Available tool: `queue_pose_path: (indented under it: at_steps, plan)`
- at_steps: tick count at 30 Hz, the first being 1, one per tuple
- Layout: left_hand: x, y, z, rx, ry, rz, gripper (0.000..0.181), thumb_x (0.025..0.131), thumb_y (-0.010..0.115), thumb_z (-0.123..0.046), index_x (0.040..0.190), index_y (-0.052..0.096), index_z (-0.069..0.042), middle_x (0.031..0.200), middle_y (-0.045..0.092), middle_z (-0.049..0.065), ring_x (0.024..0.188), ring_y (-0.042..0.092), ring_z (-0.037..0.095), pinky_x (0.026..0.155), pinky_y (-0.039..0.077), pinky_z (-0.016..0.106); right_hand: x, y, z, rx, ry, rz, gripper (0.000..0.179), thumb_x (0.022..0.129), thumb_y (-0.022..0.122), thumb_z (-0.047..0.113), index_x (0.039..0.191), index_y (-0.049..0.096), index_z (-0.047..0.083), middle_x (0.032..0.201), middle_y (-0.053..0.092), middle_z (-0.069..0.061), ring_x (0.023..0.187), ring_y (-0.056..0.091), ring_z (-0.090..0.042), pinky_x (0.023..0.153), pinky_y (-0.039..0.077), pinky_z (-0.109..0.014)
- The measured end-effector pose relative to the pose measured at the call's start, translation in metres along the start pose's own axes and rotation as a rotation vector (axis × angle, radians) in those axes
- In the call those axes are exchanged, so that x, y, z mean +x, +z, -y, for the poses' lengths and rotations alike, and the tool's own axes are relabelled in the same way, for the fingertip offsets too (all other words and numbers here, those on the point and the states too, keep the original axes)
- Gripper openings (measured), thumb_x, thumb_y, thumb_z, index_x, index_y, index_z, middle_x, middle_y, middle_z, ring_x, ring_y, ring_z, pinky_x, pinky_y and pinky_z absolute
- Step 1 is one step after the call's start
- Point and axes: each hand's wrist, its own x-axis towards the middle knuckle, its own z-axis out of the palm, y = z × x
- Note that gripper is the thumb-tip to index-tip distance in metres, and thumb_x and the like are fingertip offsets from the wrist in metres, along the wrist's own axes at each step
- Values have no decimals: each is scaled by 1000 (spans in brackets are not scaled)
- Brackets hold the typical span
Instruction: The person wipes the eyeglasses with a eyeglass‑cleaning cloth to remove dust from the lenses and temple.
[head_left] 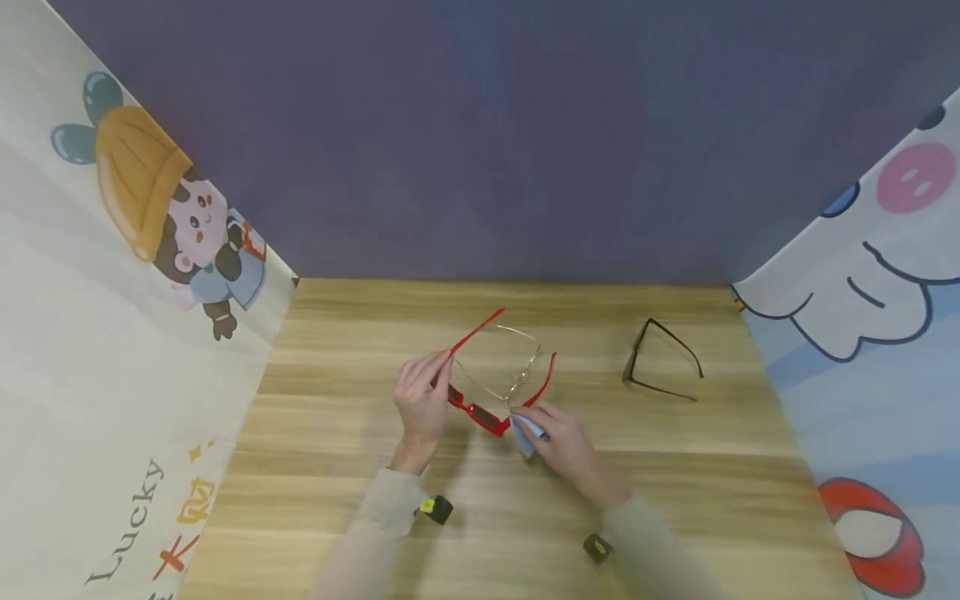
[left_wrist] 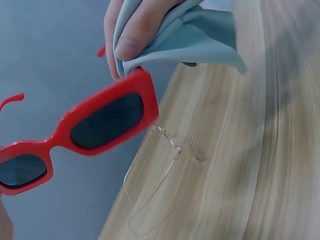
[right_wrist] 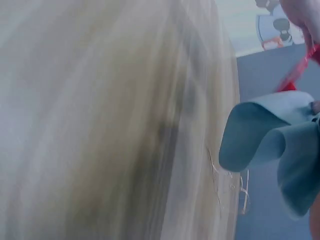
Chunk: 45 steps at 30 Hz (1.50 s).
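Red-framed sunglasses (head_left: 486, 418) with dark lenses are held above the table, their temples spread away from the person. The left hand (head_left: 423, 402) pinches them at the left hinge end. In the right hand (head_left: 564, 442) is a light blue cloth (left_wrist: 200, 42), gripped at the right hinge end of the red frame; folds of the cloth hide part of that temple. Below the sunglasses, thin wire-framed glasses (head_left: 524, 375) lie on the table. The right wrist view shows the cloth (right_wrist: 265, 132) hanging in loose folds, with the left hand (right_wrist: 301, 15) beyond it.
Black-framed glasses (head_left: 634, 367) lie with temples unfolded on the right side of the wood-grain table (head_left: 337, 467). A dark blue-grey panel (head_left: 510, 150) stands behind. Printed cartoon curtains (head_left: 75, 333) close off both sides. Each wrist carries a small dark device (head_left: 438, 508).
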Motion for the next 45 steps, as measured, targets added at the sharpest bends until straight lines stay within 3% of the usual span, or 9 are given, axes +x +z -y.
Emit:
queue_pose_path:
  at_steps: [3, 7, 12, 21, 25, 31, 36, 40, 45]
  plan:
    - [-4, -1, 0, -45, -127, 1, 14, 80, 82, 9, 93, 81, 3, 91, 78, 17, 79, 70, 36, 75, 59, 25, -5, 4, 7, 62, -61, -24, 17, 99, 72, 16, 113, 76, 8, 97, 71, -6, 75, 69, -17, 63, 62, -26]
    - [-6, -2, 0, -156, -363, 8, 12, 83, 82, 6, 94, 81, 5, 91, 78, 19, 76, 71, 31, 74, 53, 9, 2, -2, 12, 84, -111, -85, 28, 107, 58, 27, 112, 77, 7, 93, 68, -5, 73, 65, -16, 62, 60, -23]
    - [-5, -2, 0, -279, -623, 36, 12, 85, 82, 2, 96, 80, 4, 92, 77, 23, 73, 72, 14, 67, 57, 11, 16, -11, 15, 104, -148, -119, 27, 106, 59, 26, 112, 77, 7, 90, 64, -5, 73, 61, -16, 60, 58, -21]
    - [-10, 2, 0, -337, -887, 174, 14, 87, 82, -2, 101, 80, 2, 96, 78, 18, 78, 73, 6, 72, 60, 17, 24, -15, 20, 165, -123, -164, 28, 105, 60, 29, 108, 78, 6, 90, 66, -4, 72, 62, -15, 62, 56, -19]
    - [-13, 5, -1, -408, -1006, 200, 19, 88, 82, -5, 105, 79, 3, 96, 79, 11, 79, 73, 7, 73, 61, 18, 26, -17, 21, 276, -95, -108, 19, 101, 68, 23, 106, 79, 8, 91, 70, -3, 74, 61, -14, 63, 53, -17]
    - [-11, 10, -4, -514, -1043, 211, 27, 87, 83, -7, 108, 77, 8, 89, 79, 4, 72, 72, 8, 67, 61, 21, 30, -27, 23, 579, 36, 133, 25, 85, 79, -7, 107, 79, 4, 97, 75, -5, 80, 63, -12, 67, 53, -20]
    - [-8, 12, -6, -542, -1055, 217, 27, 87, 83, -7, 109, 76, 8, 84, 78, -1, 67, 72, 9, 67, 62, 23, 32, -33, 24, 669, 186, 182, 24, 86, 76, -10, 107, 79, 3, 99, 75, -9, 80, 61, -12, 66, 53, -24]
    - [-5, 12, -9, -543, -1054, 220, 27, 87, 83, -8, 109, 76, 7, 82, 78, -1, 64, 72, 10, 66, 62, 24, 32, -34, 23, 718, 210, 192, 24, 88, 74, -11, 107, 78, 3, 99, 74, -9, 82, 62, -12, 68, 53, -24]
    - [-4, 12, -11, -563, -1045, 232, 27, 87, 83, -7, 109, 76, 8, 84, 78, -1, 65, 72, 10, 65, 61, 22, 34, -37, 22, 832, 156, 269, 23, 90, 71, -11, 109, 78, 1, 97, 73, -9, 82, 63, -13, 67, 55, -24]
